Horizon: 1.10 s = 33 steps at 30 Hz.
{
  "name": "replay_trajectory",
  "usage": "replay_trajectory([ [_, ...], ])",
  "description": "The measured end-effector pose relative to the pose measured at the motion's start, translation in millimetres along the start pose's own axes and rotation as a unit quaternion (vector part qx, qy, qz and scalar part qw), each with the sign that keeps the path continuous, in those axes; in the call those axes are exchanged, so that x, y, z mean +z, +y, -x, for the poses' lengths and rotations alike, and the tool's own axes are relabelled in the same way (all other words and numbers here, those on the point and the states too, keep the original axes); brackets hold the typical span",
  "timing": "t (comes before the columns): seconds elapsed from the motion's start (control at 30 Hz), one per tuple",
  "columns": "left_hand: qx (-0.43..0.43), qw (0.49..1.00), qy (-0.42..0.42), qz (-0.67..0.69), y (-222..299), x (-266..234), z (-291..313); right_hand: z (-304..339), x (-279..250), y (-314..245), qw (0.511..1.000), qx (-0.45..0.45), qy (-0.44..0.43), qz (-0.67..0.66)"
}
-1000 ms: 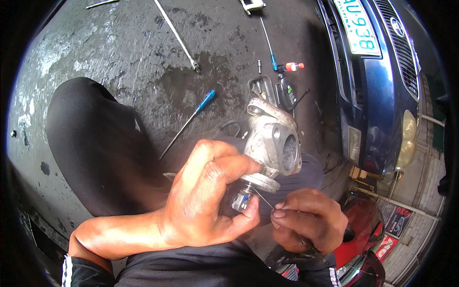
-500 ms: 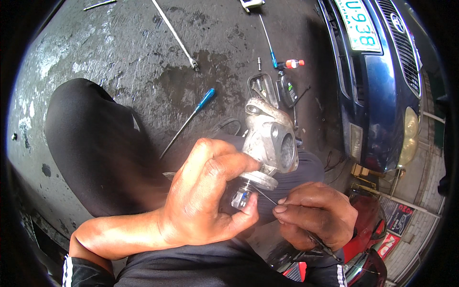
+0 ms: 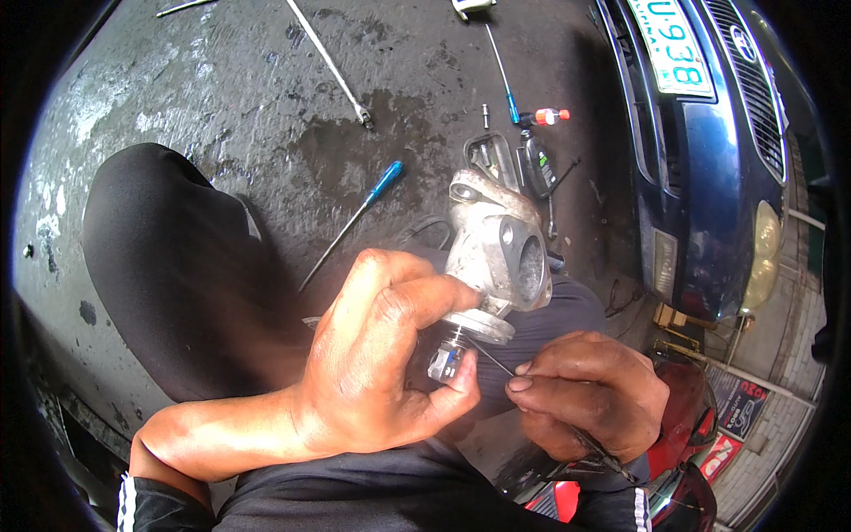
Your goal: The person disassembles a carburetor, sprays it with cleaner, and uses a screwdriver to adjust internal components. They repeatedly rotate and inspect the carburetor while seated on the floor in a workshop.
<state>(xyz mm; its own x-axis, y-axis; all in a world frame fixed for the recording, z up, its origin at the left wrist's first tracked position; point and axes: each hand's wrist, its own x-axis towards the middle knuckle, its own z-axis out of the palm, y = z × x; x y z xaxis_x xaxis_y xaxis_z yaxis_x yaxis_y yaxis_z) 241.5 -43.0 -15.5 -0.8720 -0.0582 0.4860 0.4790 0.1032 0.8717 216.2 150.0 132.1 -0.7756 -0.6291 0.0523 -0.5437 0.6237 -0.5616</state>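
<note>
Head view: left hand [image 3: 377,355] grips metal housing [image 3: 483,266]; right hand [image 3: 589,390] pinches thin rod [image 3: 490,357], apparently probing the housing's base; next move needs steadiness.

A scuffed silver-grey metal housing [image 3: 486,257], its 1 large visible bore facing right, is held tilted above a small dark block [image 3: 445,362], 1 thin rod [image 3: 494,358] slanting just beside them.

A bottle [image 3: 536,166] lies behind the housing [image 3: 479,257].
</note>
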Motion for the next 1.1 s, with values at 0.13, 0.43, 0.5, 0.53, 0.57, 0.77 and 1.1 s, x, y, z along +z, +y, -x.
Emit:
replay_trajectory([
  [0.13,-0.002,1.0,-0.004,0.012,0.6,0.5,0.0,-0.5,1.5,1.6,1.0,-0.015,0.001,-0.006],
  [0.43,-0.013,1.0,-0.007,0.009,1.4,1.0,1.9,-2.9,0.4,3.1,0.999,-0.033,-0.023,-0.009],
  [0.5,-0.017,1.0,-0.01,0.018,1.5,0.9,2.4,-3.9,-0.6,3.5,1.0,-0.013,-0.021,-0.014],
  [0.53,-0.019,1.0,-0.009,0.015,1.4,0.9,2.6,-4.3,-0.2,3.9,1.0,-0.007,-0.008,-0.023],
  [0.57,-0.02,1.0,-0.008,0.013,1.4,1.2,2.9,-4.9,-0.3,4.1,1.0,-0.017,-0.017,-0.003],
  [0.77,-0.029,0.999,-0.004,0.015,-0.1,2.4,4.1,-6.5,1.4,6.8,0.999,-0.044,-0.019,0.003],
  [1.1,-0.041,0.999,0.001,0.009,-4.0,4.0,2.7,-3.5,7.2,14.3,0.997,-0.075,-0.005,0.026],
])
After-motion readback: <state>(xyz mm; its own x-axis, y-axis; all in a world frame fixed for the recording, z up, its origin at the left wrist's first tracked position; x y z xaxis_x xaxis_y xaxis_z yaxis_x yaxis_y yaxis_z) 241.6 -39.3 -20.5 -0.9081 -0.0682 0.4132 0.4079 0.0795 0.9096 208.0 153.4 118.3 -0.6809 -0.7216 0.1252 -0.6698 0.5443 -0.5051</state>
